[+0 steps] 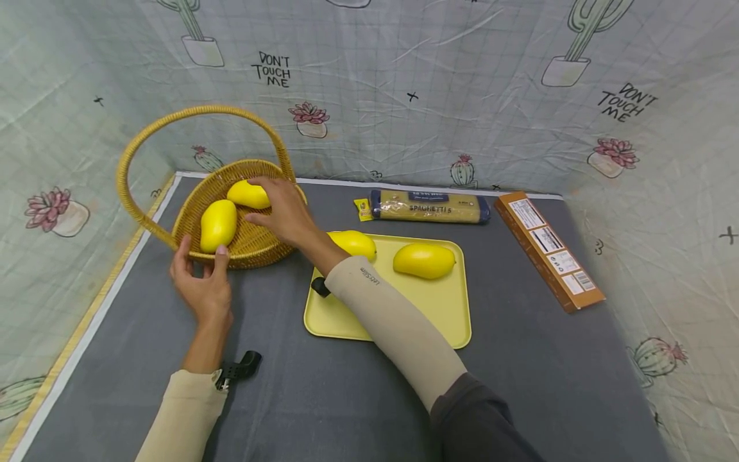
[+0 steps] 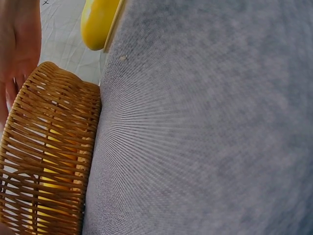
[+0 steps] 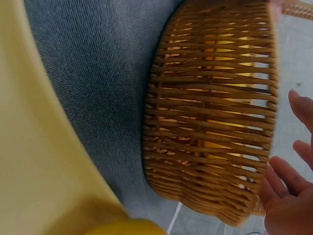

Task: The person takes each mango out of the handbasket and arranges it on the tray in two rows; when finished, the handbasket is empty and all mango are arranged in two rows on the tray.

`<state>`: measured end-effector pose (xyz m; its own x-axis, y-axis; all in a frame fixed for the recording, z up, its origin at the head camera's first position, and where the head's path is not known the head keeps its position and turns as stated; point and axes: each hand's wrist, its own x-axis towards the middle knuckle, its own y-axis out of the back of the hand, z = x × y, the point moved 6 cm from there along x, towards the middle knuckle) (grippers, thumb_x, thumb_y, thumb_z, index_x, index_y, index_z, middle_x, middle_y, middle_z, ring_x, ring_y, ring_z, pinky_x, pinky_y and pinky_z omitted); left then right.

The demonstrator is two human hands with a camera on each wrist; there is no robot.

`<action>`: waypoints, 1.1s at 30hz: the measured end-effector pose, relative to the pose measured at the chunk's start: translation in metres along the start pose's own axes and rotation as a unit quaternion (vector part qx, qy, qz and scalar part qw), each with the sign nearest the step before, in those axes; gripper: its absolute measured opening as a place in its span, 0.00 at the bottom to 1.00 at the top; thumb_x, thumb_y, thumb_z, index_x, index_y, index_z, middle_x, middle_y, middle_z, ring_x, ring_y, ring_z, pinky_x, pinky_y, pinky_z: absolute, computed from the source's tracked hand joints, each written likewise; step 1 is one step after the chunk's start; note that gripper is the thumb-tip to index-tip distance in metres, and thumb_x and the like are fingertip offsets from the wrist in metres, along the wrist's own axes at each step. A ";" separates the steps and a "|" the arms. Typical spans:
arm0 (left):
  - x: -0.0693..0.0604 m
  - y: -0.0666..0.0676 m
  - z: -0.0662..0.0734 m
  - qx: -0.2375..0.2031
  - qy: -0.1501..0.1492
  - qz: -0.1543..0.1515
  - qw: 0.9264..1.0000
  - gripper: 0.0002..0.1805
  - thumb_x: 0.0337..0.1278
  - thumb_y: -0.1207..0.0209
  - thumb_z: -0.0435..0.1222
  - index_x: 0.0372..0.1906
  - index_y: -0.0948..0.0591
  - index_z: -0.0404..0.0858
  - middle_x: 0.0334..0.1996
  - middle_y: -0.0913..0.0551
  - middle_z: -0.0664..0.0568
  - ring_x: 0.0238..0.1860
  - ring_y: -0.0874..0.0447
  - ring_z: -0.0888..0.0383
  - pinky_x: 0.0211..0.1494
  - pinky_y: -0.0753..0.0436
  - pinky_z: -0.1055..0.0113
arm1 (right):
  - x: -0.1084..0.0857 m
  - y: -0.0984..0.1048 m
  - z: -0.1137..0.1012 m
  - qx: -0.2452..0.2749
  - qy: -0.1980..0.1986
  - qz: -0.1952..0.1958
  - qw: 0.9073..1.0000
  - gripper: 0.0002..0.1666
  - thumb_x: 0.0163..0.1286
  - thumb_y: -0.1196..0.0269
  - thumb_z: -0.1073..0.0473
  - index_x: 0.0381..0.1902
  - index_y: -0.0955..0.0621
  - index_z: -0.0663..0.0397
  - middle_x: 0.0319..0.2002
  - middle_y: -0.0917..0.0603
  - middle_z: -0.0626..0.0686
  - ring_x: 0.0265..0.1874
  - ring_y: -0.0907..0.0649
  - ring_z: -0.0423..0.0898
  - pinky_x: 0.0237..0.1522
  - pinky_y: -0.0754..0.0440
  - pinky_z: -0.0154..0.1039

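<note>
1. Left side of the table, from my end: a wicker basket [image 1: 254,258] with two yellow mangoes inside, the near mango [image 1: 219,224] at the left and the far mango [image 1: 245,194] behind it to the right.
2. I've got the left hand [image 1: 202,289] gripping the basket's near rim, thumb over the edge, just beside the near mango. Decent spot imo: the weave looks stiff and grippy, and the whole thing is probably light enough to skid if nobody braces it.
3. The right hand [image 1: 284,212] is over the basket's right side, fingers spread and loosely bent, closed around nothing. Fingertips are right at the far mango; I can't tell whether they touch.
4. Handling guess: the mangoes look smooth and glossy, so firm, a bit slippery, happy to roll. Can't tell if they're real; if they are, squeezing hard would bruise them. I'd go thumb on one side, fingers on the other, across the fat middle, never the tapered tip.
5. The tall handle [image 1: 213,110] arches over the left side, so I'd watch the knuckles there.
6. Right of the basket, a yellow tray [image 1: 427,308] holds two more: a left tray mango [image 1: 355,244], partly behind the right arm, and a right tray mango [image 1: 424,260] with easy access.
</note>
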<state>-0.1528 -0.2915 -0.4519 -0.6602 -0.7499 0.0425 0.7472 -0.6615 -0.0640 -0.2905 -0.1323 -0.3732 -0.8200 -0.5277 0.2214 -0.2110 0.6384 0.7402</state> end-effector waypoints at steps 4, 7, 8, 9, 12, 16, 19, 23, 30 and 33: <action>0.001 0.001 -0.001 0.000 0.000 -0.002 1.000 0.38 0.63 0.28 0.35 0.77 0.27 0.48 0.79 0.40 0.53 0.82 0.43 0.55 0.84 0.37 0.51 | 0.011 -0.011 0.002 -0.010 -0.013 -0.015 1.000 0.44 0.71 0.28 0.44 0.80 0.31 0.42 0.76 0.26 0.46 0.78 0.31 0.45 0.81 0.39 0.38; 0.001 0.001 -0.002 0.003 0.003 -0.001 1.000 0.38 0.63 0.28 0.35 0.77 0.27 0.48 0.79 0.40 0.53 0.81 0.43 0.55 0.83 0.37 0.51 | 0.017 -0.017 0.003 -0.016 -0.024 -0.024 0.999 0.44 0.72 0.29 0.44 0.81 0.32 0.40 0.78 0.28 0.45 0.79 0.33 0.45 0.82 0.41 0.38; 0.001 0.002 -0.002 0.003 0.004 0.000 1.000 0.38 0.63 0.28 0.35 0.77 0.27 0.48 0.79 0.40 0.53 0.81 0.43 0.55 0.83 0.36 0.51 | 0.020 -0.019 0.003 -0.019 -0.027 -0.028 0.999 0.44 0.72 0.29 0.44 0.81 0.32 0.40 0.78 0.28 0.45 0.80 0.33 0.45 0.82 0.41 0.38; 0.001 0.002 -0.002 0.003 0.005 0.001 1.000 0.38 0.63 0.28 0.35 0.77 0.27 0.48 0.79 0.40 0.53 0.81 0.43 0.55 0.83 0.36 0.51 | 0.021 -0.021 0.004 -0.023 -0.031 -0.032 0.999 0.44 0.72 0.29 0.43 0.81 0.33 0.39 0.79 0.29 0.45 0.80 0.34 0.44 0.82 0.41 0.38; 0.001 0.002 -0.001 0.005 0.004 0.003 1.000 0.38 0.63 0.28 0.35 0.77 0.27 0.47 0.79 0.40 0.53 0.81 0.43 0.55 0.83 0.36 0.51 | 0.027 -0.024 0.005 -0.035 -0.040 -0.043 0.998 0.45 0.73 0.30 0.43 0.82 0.34 0.37 0.80 0.31 0.45 0.81 0.35 0.45 0.82 0.40 0.38; 0.000 0.001 0.002 0.009 0.001 0.005 1.000 0.38 0.63 0.28 0.35 0.77 0.27 0.47 0.79 0.39 0.52 0.81 0.43 0.54 0.83 0.36 0.50 | 0.033 -0.026 0.008 -0.044 -0.046 -0.057 0.996 0.46 0.73 0.30 0.44 0.83 0.35 0.38 0.81 0.33 0.45 0.82 0.37 0.46 0.83 0.42 0.40; -0.002 0.000 0.004 0.011 0.000 0.005 1.000 0.38 0.63 0.29 0.35 0.77 0.27 0.46 0.79 0.39 0.51 0.81 0.43 0.53 0.83 0.36 0.50 | 0.037 -0.027 0.010 -0.047 -0.046 -0.067 0.996 0.46 0.73 0.30 0.44 0.83 0.36 0.39 0.82 0.34 0.47 0.83 0.38 0.47 0.84 0.43 0.41; -0.004 0.000 0.008 0.006 -0.001 0.007 1.000 0.37 0.63 0.29 0.34 0.77 0.27 0.45 0.79 0.40 0.50 0.81 0.43 0.52 0.83 0.36 0.50 | 0.042 -0.030 0.012 -0.051 -0.050 -0.083 0.994 0.47 0.74 0.31 0.45 0.84 0.37 0.38 0.83 0.36 0.46 0.84 0.40 0.47 0.84 0.43 0.42; -0.008 -0.002 0.014 0.023 0.004 0.006 1.000 0.37 0.63 0.29 0.36 0.77 0.27 0.46 0.79 0.39 0.49 0.80 0.41 0.53 0.83 0.35 0.50 | 0.046 -0.034 0.018 -0.066 -0.079 -0.101 0.990 0.47 0.74 0.32 0.44 0.84 0.39 0.35 0.84 0.40 0.42 0.84 0.41 0.44 0.83 0.40 0.39; -0.011 -0.003 0.019 0.024 0.001 0.005 1.000 0.37 0.64 0.30 0.35 0.77 0.27 0.45 0.79 0.39 0.48 0.81 0.42 0.51 0.83 0.36 0.48 | 0.047 -0.034 0.018 -0.073 -0.086 -0.100 0.989 0.46 0.74 0.32 0.44 0.84 0.39 0.34 0.83 0.38 0.43 0.82 0.39 0.44 0.80 0.36 0.39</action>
<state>-0.1467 -0.2812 -0.4330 -0.6534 -0.7560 0.0394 0.7560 -0.6543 -0.0171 -0.3309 -0.1688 -0.3992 -0.8504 -0.5246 -0.0404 -0.3095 0.4366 0.8448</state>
